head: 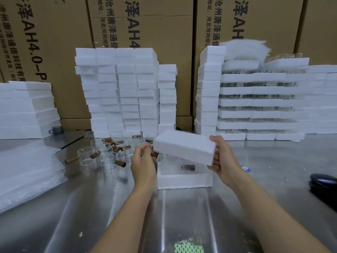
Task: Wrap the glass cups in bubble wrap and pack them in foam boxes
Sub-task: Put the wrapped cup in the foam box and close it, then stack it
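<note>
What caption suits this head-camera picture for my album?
Right hand grips a foam lid over an open foam box, left hand close beside it.

Two limbs of one person are in view. The left forearm [131,216] and right forearm [269,216] are uncovered along their whole visible length, from lower frame edge to wrist. The left grip [143,161] and right grip [223,161] are bare. Nail detail is too small to assess.

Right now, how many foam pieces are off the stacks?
2. A lid gripped at its end by the right hand, and an open box on the table under it. More could be hidden behind the stacks.
</note>
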Tool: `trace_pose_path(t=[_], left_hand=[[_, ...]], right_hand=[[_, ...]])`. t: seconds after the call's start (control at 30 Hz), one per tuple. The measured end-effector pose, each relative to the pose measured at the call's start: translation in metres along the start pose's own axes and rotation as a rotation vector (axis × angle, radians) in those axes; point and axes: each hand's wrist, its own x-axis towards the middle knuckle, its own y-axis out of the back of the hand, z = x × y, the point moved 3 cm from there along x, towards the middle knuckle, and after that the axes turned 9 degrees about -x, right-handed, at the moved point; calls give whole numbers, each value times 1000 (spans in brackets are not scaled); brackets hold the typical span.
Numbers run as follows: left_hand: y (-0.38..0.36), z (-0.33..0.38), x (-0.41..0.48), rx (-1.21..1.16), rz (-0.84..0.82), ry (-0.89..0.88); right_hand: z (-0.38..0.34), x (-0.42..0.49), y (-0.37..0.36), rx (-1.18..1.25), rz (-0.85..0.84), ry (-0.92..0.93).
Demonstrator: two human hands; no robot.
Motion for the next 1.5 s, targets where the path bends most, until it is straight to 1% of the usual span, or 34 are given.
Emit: trace_pose_path(t=[0.1,0.23,0.3,0.47,0.6,0.67,0.8,0.87,0.93,1.07,1.17,1.27,1.37,1.5], left_hand=[[-5,0,0,-82,-32,77],[-9,-2,-3,-45,-163,95],[-9,-2,-5,-19,-190,79],[-8,1,-6,-5,-155,21],[-8,2,-6,0,-145,-2],[-8,2,-6,7,-126,-17],[-4,-2,-2,67,-76,5],[-1,-8,2,110,-70,78],[0,-11,3,101,-90,149],[-4,-7,0,86,-130,95],[-5,-5,-1,64,-147,68],[-5,-8,1,138,-179,47],[-5,-11,1,203,-210,84],[-3,-11,3,189,-205,139]], right_hand=[[3,4,7,13,20,-28],[5,8,10,2,2,4],[7,10,12,-7,25,14],[8,13,12,-156,66,90],[12,13,10,-183,195,146],[12,14,9,-214,213,159],[18,19,8,-282,177,99],[21,21,8,-299,185,85],[21,23,10,-304,223,97],[18,26,14,-290,241,74],[20,27,15,-266,181,42],[24,29,16,-315,142,0],[28,29,17,-353,148,-40],[30,30,18,-358,139,-37]])
